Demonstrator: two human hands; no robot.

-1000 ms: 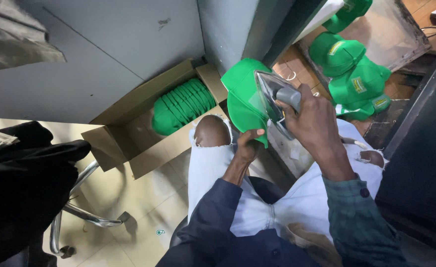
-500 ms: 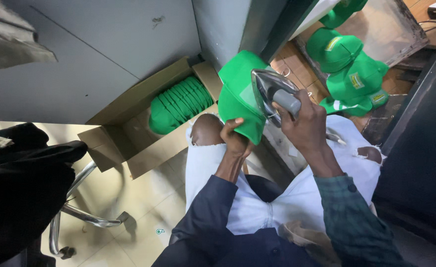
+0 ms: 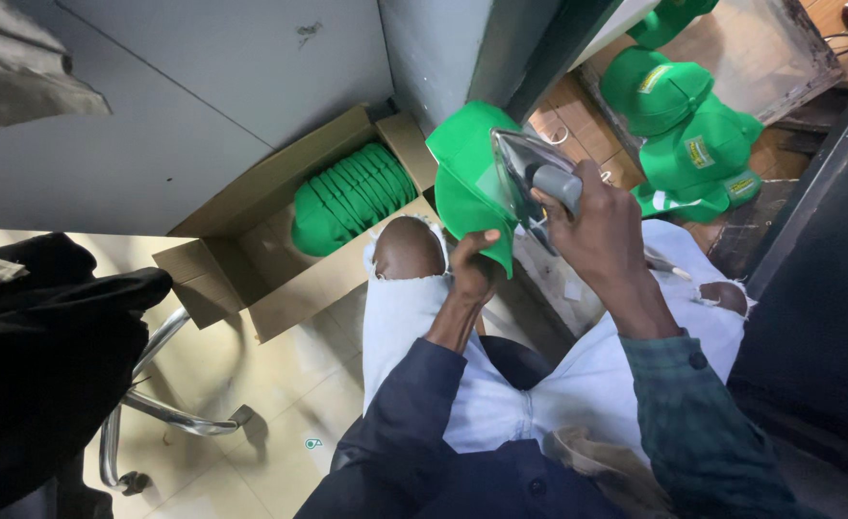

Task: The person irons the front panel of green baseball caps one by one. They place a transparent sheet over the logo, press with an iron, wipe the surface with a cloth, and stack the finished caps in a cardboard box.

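A green cap is held up over my knees. My left hand grips its lower edge from beneath, thumb on the brim. My right hand is closed on the grey handle of a small flat iron, whose shiny plate presses against the cap's front. I sit in torn light jeans, with my left knee bare just left of the cap.
An open cardboard box on the tiled floor holds a nested row of green caps. More green caps with yellow patches are piled at top right. A black chair with a chrome base stands left. Grey panels rise behind.
Cap and iron have stayed together in my hands, shifting slightly in view. My left hand has moved to the cap's lower edge, with the thumb on the brim.
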